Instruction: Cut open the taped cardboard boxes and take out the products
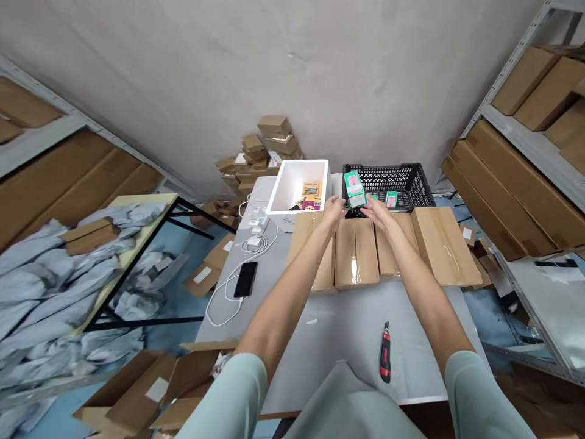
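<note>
A small green-and-white box with a pink panel is tilted at the near left side of the black plastic crate. My left hand is just left of its lower end, fingers apart. On the other side, my right hand has its fingers spread near the box's lower right corner. Neither hand visibly grips the box; whether fingertips touch it, I cannot tell. Another green-and-pink box lies inside the crate. Below my hands, several taped cardboard boxes stand in a row.
A white foam box holds colourful small packs. On the grey table lie a red-and-black utility knife, a phone and white cables. Open cartons stand at lower left. Loaded shelves flank both sides.
</note>
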Demonstrator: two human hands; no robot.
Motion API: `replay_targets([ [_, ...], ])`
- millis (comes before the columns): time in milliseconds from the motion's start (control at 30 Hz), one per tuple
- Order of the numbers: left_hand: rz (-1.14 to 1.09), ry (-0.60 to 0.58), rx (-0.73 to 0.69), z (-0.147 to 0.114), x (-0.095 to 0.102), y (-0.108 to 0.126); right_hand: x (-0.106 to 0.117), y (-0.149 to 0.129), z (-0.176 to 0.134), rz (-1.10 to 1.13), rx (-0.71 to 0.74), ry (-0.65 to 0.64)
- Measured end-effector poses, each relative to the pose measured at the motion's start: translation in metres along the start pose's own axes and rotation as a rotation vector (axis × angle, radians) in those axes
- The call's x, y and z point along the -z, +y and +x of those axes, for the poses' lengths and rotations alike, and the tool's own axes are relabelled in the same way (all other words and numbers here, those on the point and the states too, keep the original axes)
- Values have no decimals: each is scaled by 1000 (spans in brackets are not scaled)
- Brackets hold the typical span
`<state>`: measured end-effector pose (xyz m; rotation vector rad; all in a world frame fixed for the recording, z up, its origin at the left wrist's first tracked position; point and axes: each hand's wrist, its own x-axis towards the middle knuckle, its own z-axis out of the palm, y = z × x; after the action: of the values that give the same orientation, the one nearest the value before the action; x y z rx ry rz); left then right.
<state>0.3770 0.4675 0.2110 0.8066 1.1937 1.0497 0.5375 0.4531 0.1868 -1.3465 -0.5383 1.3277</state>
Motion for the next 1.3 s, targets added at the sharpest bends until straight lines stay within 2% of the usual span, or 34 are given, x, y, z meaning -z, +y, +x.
replay_targets([
  [67, 19, 30, -46, -21, 22, -8, 0, 12, -11, -29, -64, -48],
  [133, 41, 31, -82, -56, 52, -25, 5, 35, -35, -55, -121, -113],
  [267, 98, 98, -78, -145, 132, -81, 24, 91, -101, -59, -170, -253],
  [333, 196, 143, -78, -192, 175, -113, 31, 117, -137, -65, -188, -313],
  [467, 256, 298, 10, -291, 247, -160, 31, 163, -210, -109, -227, -482],
  [567, 260, 417, 80, -355, 283, -175, 23, 198, -255, -187, -304, -574],
  [700, 299, 612, 92, -408, 330, -181, 1, 254, -302, -287, -423, -635],
  [833, 332, 804, 84, -432, 397, -178, -31, 307, -344, -377, -482, -685],
  [900, 386, 924, 63, -433, 438, -174, -50, 328, -360, -426, -486, -707],
  [967, 482, 965, 76, -426, 479, -170, -71, 346, -371, -472, -480, -709],
  [1033, 578, 897, 122, -412, 515, -168, -94, 360, -377, -517, -456, -680],
  [1100, 594, 805, 142, -396, 541, -170, -119, 374, -380, -564, -414, -627],
  [1167, 565, 722, 153, -379, 556, -175, -143, 387, -384, -610, -365, -546],
  [1300, 543, 524, 156, -364, 568, -187, -182, 407, -400, -710, -292, -374],
])
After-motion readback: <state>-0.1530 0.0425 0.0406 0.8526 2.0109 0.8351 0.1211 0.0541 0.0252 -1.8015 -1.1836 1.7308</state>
